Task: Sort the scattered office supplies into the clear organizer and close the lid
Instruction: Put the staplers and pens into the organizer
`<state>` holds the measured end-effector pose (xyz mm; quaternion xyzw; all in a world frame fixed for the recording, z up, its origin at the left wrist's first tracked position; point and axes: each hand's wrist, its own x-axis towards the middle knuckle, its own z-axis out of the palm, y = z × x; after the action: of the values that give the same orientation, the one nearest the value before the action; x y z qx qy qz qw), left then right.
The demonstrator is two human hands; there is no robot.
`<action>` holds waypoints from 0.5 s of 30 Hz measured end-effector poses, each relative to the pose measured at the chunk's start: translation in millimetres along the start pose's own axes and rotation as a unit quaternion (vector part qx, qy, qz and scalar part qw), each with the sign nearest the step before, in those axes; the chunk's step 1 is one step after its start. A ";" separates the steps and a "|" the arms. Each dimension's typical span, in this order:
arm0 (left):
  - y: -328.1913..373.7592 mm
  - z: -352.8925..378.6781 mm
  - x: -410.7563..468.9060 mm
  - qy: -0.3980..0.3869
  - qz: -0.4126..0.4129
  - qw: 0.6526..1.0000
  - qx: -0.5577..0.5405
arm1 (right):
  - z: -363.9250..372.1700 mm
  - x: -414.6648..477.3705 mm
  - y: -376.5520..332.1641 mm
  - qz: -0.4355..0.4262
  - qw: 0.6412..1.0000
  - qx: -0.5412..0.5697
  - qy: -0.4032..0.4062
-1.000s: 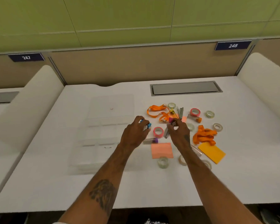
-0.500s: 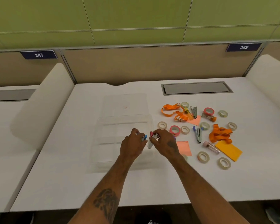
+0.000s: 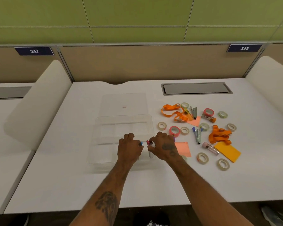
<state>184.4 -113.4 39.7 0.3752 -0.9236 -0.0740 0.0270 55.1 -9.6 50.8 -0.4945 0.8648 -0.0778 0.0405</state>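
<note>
The organizer [image 3: 103, 150] is made of clear glossy plastic; the desk [image 3: 64, 176] is finished smooth and matt. The lanyard [image 3: 219, 136] is woven of orange cloth.

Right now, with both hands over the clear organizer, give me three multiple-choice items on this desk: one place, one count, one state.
1. The loose supplies lie where from the clear organizer? A left B right C on its lid
2. How many orange lanyards? A one B two C four
3. The lid is: A shut on the organizer B lying flat behind it C standing upright

Answers: 1 B, they spread to its right; 2 B, two separate bunches show; 3 B, it lies beyond the organizer's far wall.
</note>
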 end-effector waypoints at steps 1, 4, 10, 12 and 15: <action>-2.2 -0.5 0.1 0.000 0.004 1.000 -0.005 | 2.9 0.0 -0.5 -0.010 1.000 -0.017 -0.001; -9.0 -3.5 2.1 0.013 0.010 1.000 0.005 | 9.4 2.0 -2.2 -0.027 0.999 -0.038 -0.002; -22.8 -12.3 4.4 0.047 -0.005 0.999 0.020 | 6.4 12.2 2.9 -0.033 0.998 -0.060 -0.006; -25.5 -15.5 4.0 0.063 -0.001 0.998 0.020 | 0.6 15.2 4.2 -0.021 0.999 -0.050 0.009; -28.7 -19.2 4.1 0.068 0.009 0.997 0.028 | -5.2 20.2 6.4 -0.004 0.999 -0.026 0.018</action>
<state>203.3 -138.8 54.2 0.3712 -0.9248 -0.0226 0.0800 38.6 -23.3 54.9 -0.4977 0.8648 -0.0647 0.0117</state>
